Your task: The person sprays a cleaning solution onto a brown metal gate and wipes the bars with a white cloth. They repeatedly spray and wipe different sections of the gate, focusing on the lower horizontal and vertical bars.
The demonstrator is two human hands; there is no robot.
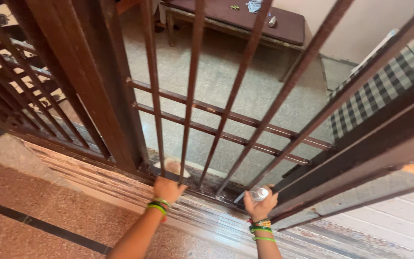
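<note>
The left hand (167,188) is pressing a pale cloth (171,166) against the bottom rail (202,184) of a brown barred metal gate (192,86), fingers closed over the fabric, just beside one of the upright bars. The right hand (260,205) is gripping a small clear spray bottle (258,194) with a light cap, holding it up close to the same low rail, a little way to the right of the cloth. Both wrists are wearing green and yellow bangles (158,206).

Judging from where the hands are working, the wiping is sitting at the very foot of the gate; the rail there is looking dull and grimy between the two hands, so that stretch appears unfinished. Whether the upper bars and the two crossbars (226,124) are already wiped is impossible to tell from their look.

The gate is standing over a ridged stone threshold (120,184), with speckled reddish flooring (34,201) on the near side. Beyond the bars a pale speckled floor (245,86) is showing, with a low bench with a dark cushion (245,19) at the far wall and a black-and-white checked cloth (374,91) to the right.
</note>
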